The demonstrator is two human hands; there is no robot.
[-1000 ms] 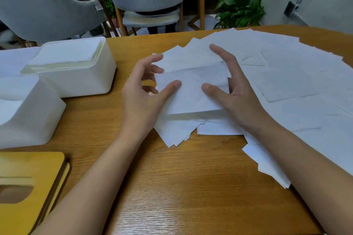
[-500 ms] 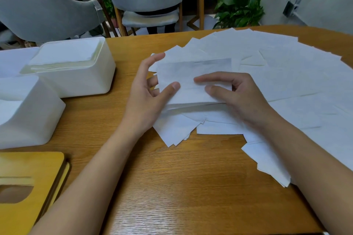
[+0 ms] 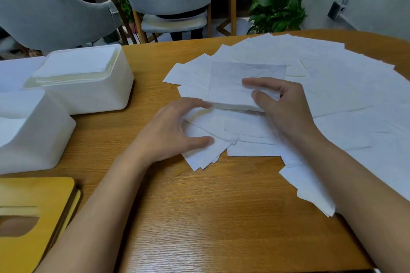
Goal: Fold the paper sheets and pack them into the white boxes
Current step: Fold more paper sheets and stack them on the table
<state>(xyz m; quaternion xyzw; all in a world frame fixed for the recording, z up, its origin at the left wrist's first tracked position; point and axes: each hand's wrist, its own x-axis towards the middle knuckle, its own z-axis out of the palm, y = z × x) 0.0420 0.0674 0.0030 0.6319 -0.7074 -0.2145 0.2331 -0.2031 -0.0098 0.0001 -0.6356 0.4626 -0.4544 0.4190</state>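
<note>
right hand has the folded sheet by its right end: index finger laid across the top, thumb at the near folded edge, other fingers curled in behind. a light pinch, hand mostly closed on the paper. whether the sheet is lifted clear or lying on the pile, i cannot tell.

left hand holds nothing. fingers relaxed, nearly straight, palm down on the loose sheets. index tip touches the folded sheet's near left corner, thumb presses the pile lower down.

the folded sheet lies over the near left part of the spread, which fans across the right half of the table. far white box sits well to the left, with a stack of folded paper up to about its rim. near white box is just in front of it; contents not clear from here. wooden lid at the near left corner.

handling, my guess: thin tissue-like paper, almost weightless, limp, no stiffness beyond the crease. held by one end it will droop and may fall open. better to take it along the folded edge, or support both ends, with flat fingers. it tears and wrinkles easily, and sheets underneath may cling and drag along, so the left hand pinning the pile seems useful.
</note>
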